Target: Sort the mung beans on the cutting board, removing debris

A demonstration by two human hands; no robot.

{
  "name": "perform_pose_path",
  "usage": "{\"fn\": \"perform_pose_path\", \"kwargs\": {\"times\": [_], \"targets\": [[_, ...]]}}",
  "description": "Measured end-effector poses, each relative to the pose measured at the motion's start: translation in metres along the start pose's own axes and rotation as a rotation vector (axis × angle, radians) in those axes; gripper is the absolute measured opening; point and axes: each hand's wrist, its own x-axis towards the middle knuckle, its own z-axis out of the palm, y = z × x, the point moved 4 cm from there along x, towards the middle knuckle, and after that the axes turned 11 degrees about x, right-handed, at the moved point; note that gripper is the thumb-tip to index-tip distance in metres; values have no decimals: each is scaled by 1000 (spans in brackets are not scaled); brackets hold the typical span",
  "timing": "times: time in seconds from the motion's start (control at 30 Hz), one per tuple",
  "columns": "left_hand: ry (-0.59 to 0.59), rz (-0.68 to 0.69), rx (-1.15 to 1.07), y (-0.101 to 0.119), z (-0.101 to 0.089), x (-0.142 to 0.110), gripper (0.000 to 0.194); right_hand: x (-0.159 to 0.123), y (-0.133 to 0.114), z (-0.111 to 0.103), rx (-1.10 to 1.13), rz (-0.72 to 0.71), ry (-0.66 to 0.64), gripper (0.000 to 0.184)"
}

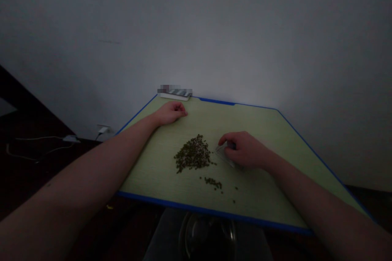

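Observation:
A loose pile of small, round, green-brown grains (193, 154), like dried beans, lies mid-table, with a smaller scatter (213, 182) nearer the front edge. Just right of the pile, my right hand (246, 149) is closed on a crumpled piece of clear plastic (223, 151), perhaps a bag. Its fingers hide much of the plastic. Beyond the pile to the left, my left hand (171, 113) rests on the table with fingers curled toward the thumb. Whether anything is inside that curl is too dark to make out.
The pale green table (254, 118) has a blue edge and meets a grey wall (214, 28). A flat white device (174, 94), partly blurred, lies at the back left corner. Below the front edge is a shiny round vessel (211, 234). Cables and a plug (104, 130) are left.

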Motion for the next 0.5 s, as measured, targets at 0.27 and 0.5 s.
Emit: {"fn": "perform_pose_path", "kwargs": {"times": [0.27,0.5], "targets": [[-8,-22,-14,2,1,0,20,5,8,-4,-85,76,87,27],[-7,8,-12,0,1,0,20,0,47,-40,-269,290,160,24]]}}
